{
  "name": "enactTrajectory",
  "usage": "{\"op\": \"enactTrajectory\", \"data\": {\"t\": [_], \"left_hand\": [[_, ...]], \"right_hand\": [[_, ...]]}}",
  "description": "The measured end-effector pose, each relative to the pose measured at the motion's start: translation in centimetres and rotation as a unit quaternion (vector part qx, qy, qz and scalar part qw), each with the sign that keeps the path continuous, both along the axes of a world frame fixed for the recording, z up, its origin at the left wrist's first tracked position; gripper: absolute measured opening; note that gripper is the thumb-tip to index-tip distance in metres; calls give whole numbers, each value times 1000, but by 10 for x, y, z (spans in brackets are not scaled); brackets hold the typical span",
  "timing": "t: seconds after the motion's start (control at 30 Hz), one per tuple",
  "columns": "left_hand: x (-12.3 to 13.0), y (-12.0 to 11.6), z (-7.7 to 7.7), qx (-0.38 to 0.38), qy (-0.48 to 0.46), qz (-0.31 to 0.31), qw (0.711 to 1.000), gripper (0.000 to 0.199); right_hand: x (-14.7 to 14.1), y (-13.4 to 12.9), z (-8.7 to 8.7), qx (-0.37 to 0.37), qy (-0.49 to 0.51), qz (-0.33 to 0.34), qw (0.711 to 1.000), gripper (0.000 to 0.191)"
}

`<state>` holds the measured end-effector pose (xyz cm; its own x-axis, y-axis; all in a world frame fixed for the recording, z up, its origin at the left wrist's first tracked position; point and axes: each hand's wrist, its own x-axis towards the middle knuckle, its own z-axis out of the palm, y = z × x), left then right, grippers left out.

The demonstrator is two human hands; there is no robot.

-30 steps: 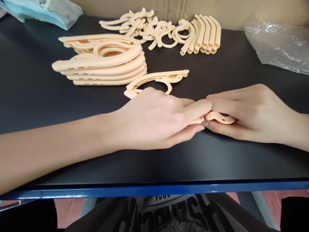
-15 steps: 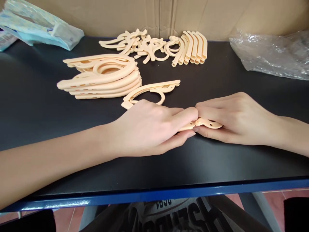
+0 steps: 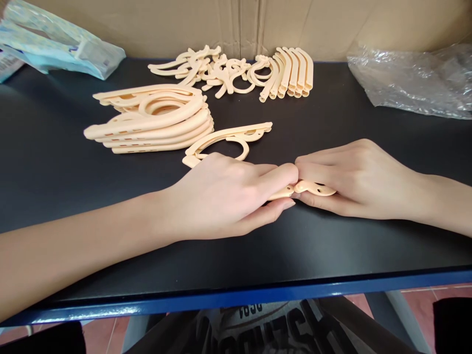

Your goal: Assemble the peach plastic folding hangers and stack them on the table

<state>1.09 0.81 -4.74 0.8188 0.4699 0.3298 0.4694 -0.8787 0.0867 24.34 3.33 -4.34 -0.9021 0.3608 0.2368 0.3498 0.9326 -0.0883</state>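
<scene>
Low over the middle of the black table, my left hand (image 3: 228,196) pinches one cream plastic piece (image 3: 282,192), whose holed end shows between thumb and fingers. My right hand (image 3: 354,179) grips another cream piece (image 3: 315,188), curved and with a hole. The two pieces' ends meet or nearly meet, and the fingertips of both hands touch. Most of each piece is hidden by the fingers. Just behind my left hand lies a cream hanger-like part (image 3: 236,132) with a curved hook, partly covered by that hand.
A stack of cream hanger parts (image 3: 158,123) sits left of centre. Farther back lie a heap of hooks (image 3: 224,73) and a row of curved arms (image 3: 295,71). A blue plastic packet (image 3: 66,46) is at back left, clear plastic film (image 3: 413,83) at back right, cardboard (image 3: 177,24) behind.
The whole view has shifted slightly. Both hands keep the same grips on the two pieces, with no clear movement relative to the table.
</scene>
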Motion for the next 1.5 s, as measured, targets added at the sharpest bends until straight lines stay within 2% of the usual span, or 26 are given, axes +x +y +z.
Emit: {"op": "enactTrajectory", "data": {"t": [0.53,1.0,1.5], "left_hand": [[1,0,1,22,8,26,999,18],[1,1,-1,34,-11,-6,999,12],[1,0,-1,32,-8,-3,999,13]], "right_hand": [[4,-1,-1,24,-14,-8,1000,36],[3,-1,0,13,-16,-11,1000,34],[1,-2,2,7,-19,-10,1000,32]]}}
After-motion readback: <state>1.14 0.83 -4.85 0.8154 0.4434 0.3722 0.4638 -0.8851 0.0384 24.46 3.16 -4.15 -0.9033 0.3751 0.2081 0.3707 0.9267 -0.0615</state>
